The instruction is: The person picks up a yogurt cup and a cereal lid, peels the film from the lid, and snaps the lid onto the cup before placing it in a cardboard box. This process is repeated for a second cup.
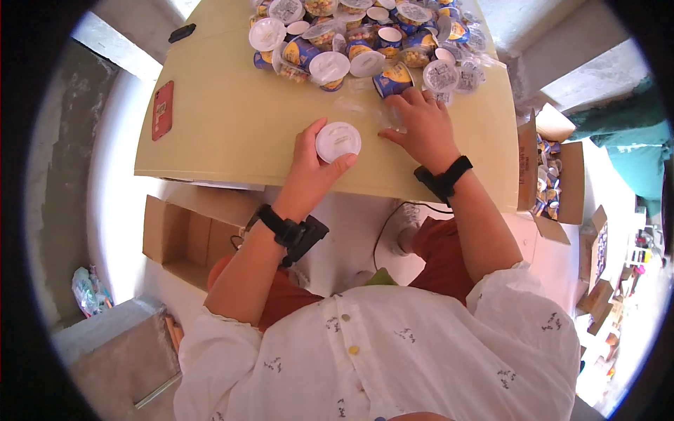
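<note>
My left hand [314, 165] holds a round cup with a white lid [339, 142], its thumb on the lid's edge and its fingers round the far side. Over the yellow table [232, 133], my right hand [423, 126] has its fingers apart and reaches to the near edge of a heap of cups. Just beyond its fingertips lies a blue and yellow cup [394, 79] on its side. Clear plastic [393, 116] shows beside the right thumb. The heap holds several blue cups, white lids and clear tubs [286, 67] with colourful contents.
A red phone [163, 111] lies at the table's left, and a small black object [182, 33] near the far left edge. An open cardboard box [189, 238] stands below left. Another box [572, 179] on the right holds several cups.
</note>
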Demonstrator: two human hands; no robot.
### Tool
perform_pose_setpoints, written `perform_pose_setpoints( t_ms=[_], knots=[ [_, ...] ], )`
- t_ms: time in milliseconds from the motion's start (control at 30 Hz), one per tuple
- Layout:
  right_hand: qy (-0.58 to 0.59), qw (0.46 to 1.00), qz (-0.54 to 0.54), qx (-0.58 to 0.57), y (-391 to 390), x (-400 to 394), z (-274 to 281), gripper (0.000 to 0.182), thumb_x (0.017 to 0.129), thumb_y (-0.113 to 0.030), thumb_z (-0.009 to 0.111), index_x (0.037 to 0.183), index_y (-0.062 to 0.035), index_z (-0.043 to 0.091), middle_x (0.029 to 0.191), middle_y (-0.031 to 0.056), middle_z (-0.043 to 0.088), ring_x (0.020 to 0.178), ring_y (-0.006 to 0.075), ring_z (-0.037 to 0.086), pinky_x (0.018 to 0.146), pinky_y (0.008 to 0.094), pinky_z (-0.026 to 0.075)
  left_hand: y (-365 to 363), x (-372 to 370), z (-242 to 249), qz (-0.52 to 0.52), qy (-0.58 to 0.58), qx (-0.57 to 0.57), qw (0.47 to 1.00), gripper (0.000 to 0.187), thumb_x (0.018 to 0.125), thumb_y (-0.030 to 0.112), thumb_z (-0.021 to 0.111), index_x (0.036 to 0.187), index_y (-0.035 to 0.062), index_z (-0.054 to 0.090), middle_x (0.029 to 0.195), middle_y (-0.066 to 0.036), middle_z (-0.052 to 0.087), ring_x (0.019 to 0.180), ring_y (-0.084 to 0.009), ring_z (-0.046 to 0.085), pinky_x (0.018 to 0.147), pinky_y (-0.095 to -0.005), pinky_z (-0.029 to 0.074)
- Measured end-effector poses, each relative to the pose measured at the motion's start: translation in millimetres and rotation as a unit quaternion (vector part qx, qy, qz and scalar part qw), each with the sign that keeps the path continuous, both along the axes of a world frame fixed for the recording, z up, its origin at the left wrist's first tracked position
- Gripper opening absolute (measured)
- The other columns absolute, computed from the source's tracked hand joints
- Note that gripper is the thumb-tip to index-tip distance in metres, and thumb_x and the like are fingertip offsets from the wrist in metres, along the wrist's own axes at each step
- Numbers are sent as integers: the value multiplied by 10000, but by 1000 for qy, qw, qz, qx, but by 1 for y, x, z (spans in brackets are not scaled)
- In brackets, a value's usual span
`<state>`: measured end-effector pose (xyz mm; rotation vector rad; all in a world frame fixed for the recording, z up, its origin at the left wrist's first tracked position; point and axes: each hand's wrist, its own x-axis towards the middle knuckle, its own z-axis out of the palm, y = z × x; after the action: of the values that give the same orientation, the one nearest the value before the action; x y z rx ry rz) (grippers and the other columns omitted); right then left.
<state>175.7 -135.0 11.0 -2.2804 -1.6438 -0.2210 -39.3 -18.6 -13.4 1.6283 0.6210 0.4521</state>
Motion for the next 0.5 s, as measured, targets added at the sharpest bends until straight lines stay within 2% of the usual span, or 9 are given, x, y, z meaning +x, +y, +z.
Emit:
perform_pose_setpoints(
  t_ms=[67, 133, 267, 333, 500],
  knots=[
    [-23, 1000, -4, 1, 1, 0, -3, 447, 718, -351, 826, 1097, -185, 658, 1106, 67, 583, 1095, 300, 579, 853, 464, 469, 0, 0, -1, 3, -11, -5, 1000, 820, 854, 276, 781, 1468, -2, 313, 1405, -183, 361, 1290, -274, 451, 1052, -382, 447],
    [-40, 999, -7, -15, 3, 1, -5, 394, 727, -354, 809, 1071, -208, 683, 1107, 63, 576, 1090, 305, 577, 850, 476, 463, 1, -2, -4, -5, -4, 29, 1000, 790, 908, 276, 735, 1492, 9, 275, 1416, -137, 424, 1280, -207, 472, 1066, -338, 413],
    [-52, 999, -7, -11, 7, 1, -11, 314, 736, -341, 795, 1014, -222, 711, 1090, 57, 574, 1067, 305, 576, 847, 485, 464, 1, -5, -1, 5, 14, 72, 997, 763, 920, 291, 718, 1487, 12, 291, 1418, -132, 426, 1288, -209, 464, 1060, -343, 413],
    [-85, 996, -3, 5, 8, 1, -13, 178, 777, -300, 753, 917, -195, 722, 1064, 58, 573, 1037, 305, 584, 833, 489, 469, 0, -7, 2, 8, 13, 79, 997, 739, 918, 295, 714, 1479, 18, 320, 1412, -128, 433, 1294, -210, 454, 1029, -344, 428],
    [-97, 995, -15, -20, 11, 6, -19, 77, 819, -229, 684, 822, -154, 704, 1028, 60, 574, 1001, 292, 600, 819, 463, 480, 1, -9, 5, 18, 19, 125, 992, 725, 901, 285, 721, 1467, 20, 352, 1413, -141, 437, 1288, -223, 453, 974, -335, 447]
  ],
)
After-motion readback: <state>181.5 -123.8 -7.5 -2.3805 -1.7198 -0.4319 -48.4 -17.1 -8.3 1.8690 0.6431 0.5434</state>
